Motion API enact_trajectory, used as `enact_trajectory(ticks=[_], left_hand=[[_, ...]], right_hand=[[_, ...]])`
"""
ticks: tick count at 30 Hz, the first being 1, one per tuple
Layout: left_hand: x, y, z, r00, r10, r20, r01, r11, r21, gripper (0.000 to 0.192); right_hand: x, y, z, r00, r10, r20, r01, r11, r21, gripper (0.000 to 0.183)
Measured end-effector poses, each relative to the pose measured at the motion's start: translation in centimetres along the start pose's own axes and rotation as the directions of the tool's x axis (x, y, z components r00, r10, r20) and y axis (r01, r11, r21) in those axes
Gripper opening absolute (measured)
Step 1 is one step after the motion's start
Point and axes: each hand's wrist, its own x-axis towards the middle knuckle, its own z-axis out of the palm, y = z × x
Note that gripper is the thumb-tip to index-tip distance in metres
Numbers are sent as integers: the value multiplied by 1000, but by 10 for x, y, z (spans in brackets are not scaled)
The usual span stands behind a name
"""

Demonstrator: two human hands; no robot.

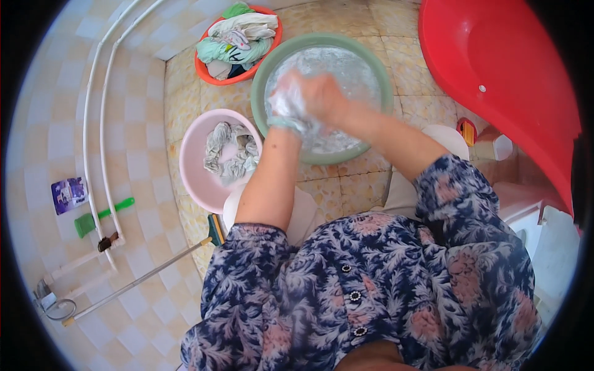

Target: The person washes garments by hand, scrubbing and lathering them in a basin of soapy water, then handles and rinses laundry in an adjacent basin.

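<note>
A round green basin (385, 99) stands on the floor in front of me, with foamy water (345, 65) in it. Over its left half, my left hand (284, 95) is wrapped in wet, soapy whitish cloth (297, 109). My right hand (325, 97) presses against the same cloth from the right, fingers curled in. Both hands are blurred, so the separate fingers hardly show. Left of them, a pink basin (192, 162) holds twisted greyish-white cloth (220, 148). Behind it, an orange-red basin (200, 74) is heaped with white and mint-green clothes (243, 44).
A large red plastic tub (515, 60) rises at the right, near a red-and-yellow object (467, 132) on the floor. Two white pipes (87, 116) run along the tiled wall at the left. A long-handled floor tool (153, 273) leans there, below a green brush (104, 215).
</note>
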Motion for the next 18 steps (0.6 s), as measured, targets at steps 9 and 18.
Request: enact_trajectory(ticks=[9, 18], left_hand=[[12, -36, 76, 723, 56, -689, 59, 988, 142, 27], [30, -51, 97, 691, 75, -719, 125, 968, 220, 23]], right_hand=[[10, 53, 1, 983, 176, 46, -170, 980, -106, 20], [14, 86, -13, 966, 241, -96, -256, 944, -208, 18]])
